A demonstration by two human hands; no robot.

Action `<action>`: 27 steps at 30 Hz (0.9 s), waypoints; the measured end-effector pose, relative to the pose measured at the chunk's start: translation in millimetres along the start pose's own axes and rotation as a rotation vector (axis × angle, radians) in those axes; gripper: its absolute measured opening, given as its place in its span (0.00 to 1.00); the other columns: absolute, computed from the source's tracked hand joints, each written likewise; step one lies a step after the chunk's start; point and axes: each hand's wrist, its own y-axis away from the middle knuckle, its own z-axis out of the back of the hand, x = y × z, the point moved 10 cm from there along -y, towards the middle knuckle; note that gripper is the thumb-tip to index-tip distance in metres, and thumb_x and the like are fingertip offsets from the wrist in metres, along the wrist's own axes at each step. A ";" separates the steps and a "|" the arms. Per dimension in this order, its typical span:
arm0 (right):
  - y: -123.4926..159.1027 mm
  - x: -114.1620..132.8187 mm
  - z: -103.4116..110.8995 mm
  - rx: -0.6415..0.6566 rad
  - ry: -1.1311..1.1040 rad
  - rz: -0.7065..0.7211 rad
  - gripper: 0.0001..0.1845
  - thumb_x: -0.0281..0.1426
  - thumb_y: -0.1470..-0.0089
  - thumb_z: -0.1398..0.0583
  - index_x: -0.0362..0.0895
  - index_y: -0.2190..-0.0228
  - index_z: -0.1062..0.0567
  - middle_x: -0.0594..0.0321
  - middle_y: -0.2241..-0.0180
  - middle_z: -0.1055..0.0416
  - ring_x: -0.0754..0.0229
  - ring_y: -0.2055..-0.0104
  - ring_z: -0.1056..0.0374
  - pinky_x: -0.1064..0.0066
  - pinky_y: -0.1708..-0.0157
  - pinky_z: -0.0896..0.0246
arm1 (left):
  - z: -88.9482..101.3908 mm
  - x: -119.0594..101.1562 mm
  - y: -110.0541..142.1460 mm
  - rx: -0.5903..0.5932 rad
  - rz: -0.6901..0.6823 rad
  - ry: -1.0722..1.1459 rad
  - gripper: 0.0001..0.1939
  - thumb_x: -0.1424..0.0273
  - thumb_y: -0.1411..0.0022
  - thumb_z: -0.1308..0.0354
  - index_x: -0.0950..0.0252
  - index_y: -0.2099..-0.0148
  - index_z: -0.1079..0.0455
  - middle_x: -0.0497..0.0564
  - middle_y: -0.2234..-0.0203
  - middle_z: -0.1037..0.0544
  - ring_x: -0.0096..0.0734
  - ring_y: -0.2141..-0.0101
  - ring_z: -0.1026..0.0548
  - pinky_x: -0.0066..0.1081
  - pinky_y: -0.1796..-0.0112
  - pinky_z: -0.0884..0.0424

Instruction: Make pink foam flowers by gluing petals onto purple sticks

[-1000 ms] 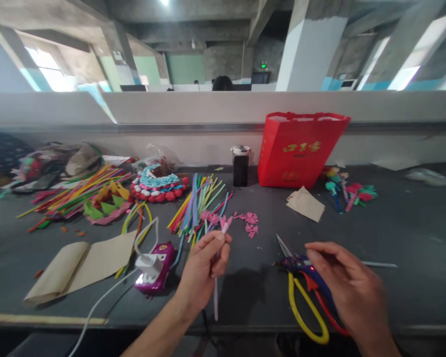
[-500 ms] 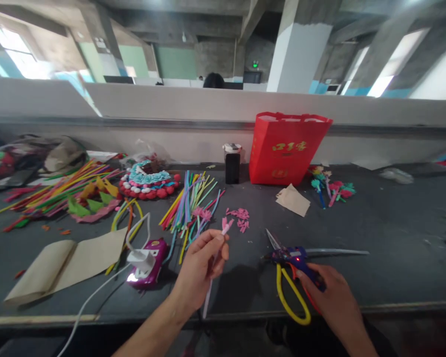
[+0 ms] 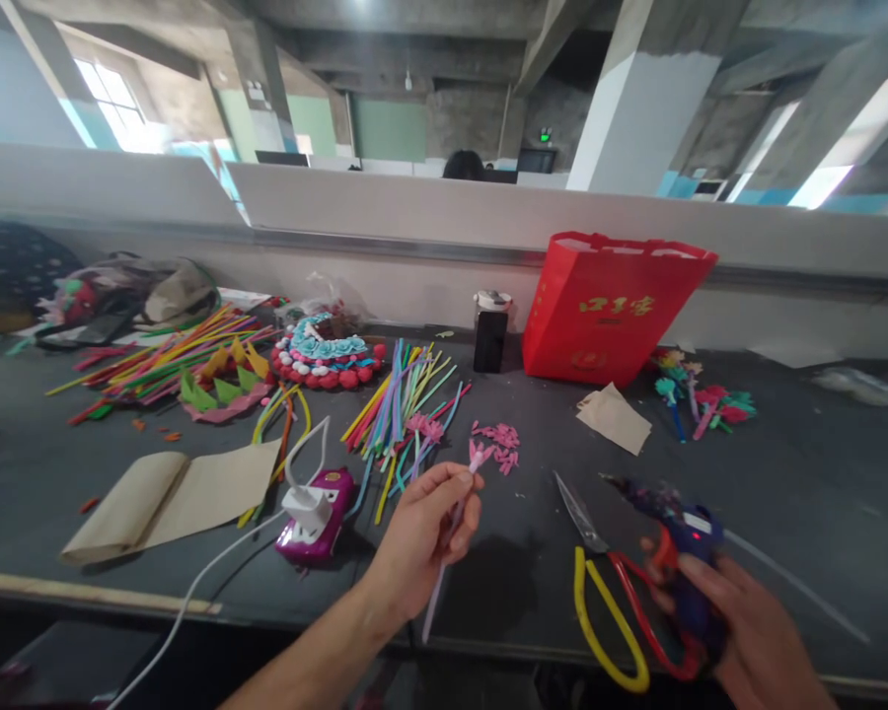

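Note:
My left hand (image 3: pixel 427 523) is closed on a pale pink pipe-cleaner stem (image 3: pixel 436 602), with small pink petals (image 3: pixel 480 452) at its upper tip. My right hand (image 3: pixel 747 611) grips a dark blue glue gun (image 3: pixel 692 552), slightly blurred, its nozzle pointing left and a long clear glue stick sticking out behind. Just left of that hand, scissors (image 3: pixel 596 582) with one yellow and one red handle lie on the table, blades partly spread. Beyond my left fingertips is a small pile of loose pink petals (image 3: pixel 499 437).
Colourful pipe cleaners (image 3: pixel 407 394) lie in the middle and at far left. A magenta power strip (image 3: pixel 318 523) with a white plug sits beside brown paper (image 3: pixel 170 493). Behind stand a red bag (image 3: pixel 614 306) and a phone (image 3: pixel 490 340) against a bottle. Pipe-cleaner flowers (image 3: pixel 710 399) lie right.
My right hand has lifted the glue gun off the scissors and moved it to the right. My left hand still holds the stem. The view has turned slightly left.

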 end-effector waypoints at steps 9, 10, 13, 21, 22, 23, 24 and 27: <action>6.9 71.6 -109.4 0.383 0.017 0.210 0.16 0.38 0.55 0.33 0.42 0.64 0.22 0.53 0.68 0.22 0.61 0.78 0.34 0.69 0.79 0.36 | 8.8 -0.4 -2.9 -0.059 0.008 -0.033 0.12 0.62 0.44 0.38 0.66 0.66 0.32 0.42 0.85 0.32 0.15 0.88 0.45 0.22 0.85 0.56; 7.8 74.1 -116.0 0.383 0.023 0.238 0.16 0.37 0.56 0.32 0.43 0.64 0.23 0.53 0.67 0.21 0.60 0.77 0.32 0.69 0.78 0.35 | 9.8 -0.9 -3.5 -0.063 0.008 -0.038 0.12 0.62 0.44 0.39 0.66 0.66 0.32 0.42 0.85 0.32 0.15 0.88 0.46 0.22 0.85 0.57; 10.8 72.6 -127.1 0.394 0.033 0.300 0.17 0.37 0.54 0.32 0.45 0.62 0.25 0.55 0.67 0.21 0.57 0.73 0.28 0.69 0.76 0.33 | 11.0 -2.6 -5.9 -0.058 0.000 -0.066 0.12 0.61 0.44 0.39 0.65 0.66 0.32 0.42 0.85 0.32 0.15 0.88 0.46 0.22 0.85 0.58; 23.3 67.4 -106.1 0.205 0.238 0.468 0.16 0.42 0.46 0.37 0.46 0.59 0.26 0.55 0.65 0.22 0.56 0.69 0.27 0.69 0.70 0.29 | 13.6 -0.5 -9.1 -0.086 -0.008 -0.167 0.13 0.59 0.44 0.39 0.64 0.67 0.33 0.42 0.85 0.33 0.15 0.87 0.46 0.21 0.85 0.58; 26.4 69.1 -106.6 0.192 0.283 0.491 0.16 0.42 0.46 0.37 0.46 0.59 0.26 0.55 0.65 0.22 0.55 0.67 0.27 0.68 0.69 0.29 | 13.2 -0.3 -8.9 -0.086 -0.011 -0.184 0.13 0.59 0.43 0.39 0.64 0.67 0.34 0.42 0.85 0.33 0.15 0.87 0.46 0.21 0.85 0.58; 29.4 70.9 -107.9 0.184 0.326 0.514 0.16 0.42 0.45 0.38 0.46 0.59 0.26 0.56 0.64 0.22 0.54 0.65 0.27 0.68 0.67 0.29 | 12.6 -0.2 -8.7 -0.084 -0.014 -0.201 0.13 0.59 0.43 0.40 0.64 0.67 0.34 0.42 0.85 0.33 0.15 0.87 0.46 0.21 0.85 0.57; 32.1 72.3 -109.3 0.177 0.361 0.533 0.15 0.42 0.45 0.38 0.46 0.59 0.26 0.56 0.64 0.23 0.54 0.63 0.27 0.68 0.64 0.29 | 12.1 -0.1 -8.5 -0.083 -0.017 -0.217 0.13 0.59 0.42 0.40 0.64 0.67 0.34 0.42 0.85 0.33 0.15 0.87 0.46 0.21 0.85 0.57; 36.4 72.9 -112.2 0.180 0.413 0.568 0.15 0.42 0.43 0.39 0.47 0.58 0.27 0.58 0.64 0.23 0.53 0.60 0.27 0.68 0.61 0.31 | 10.5 -0.3 -7.6 -0.079 -0.025 -0.249 0.13 0.59 0.42 0.41 0.64 0.68 0.35 0.42 0.86 0.34 0.15 0.87 0.47 0.20 0.85 0.57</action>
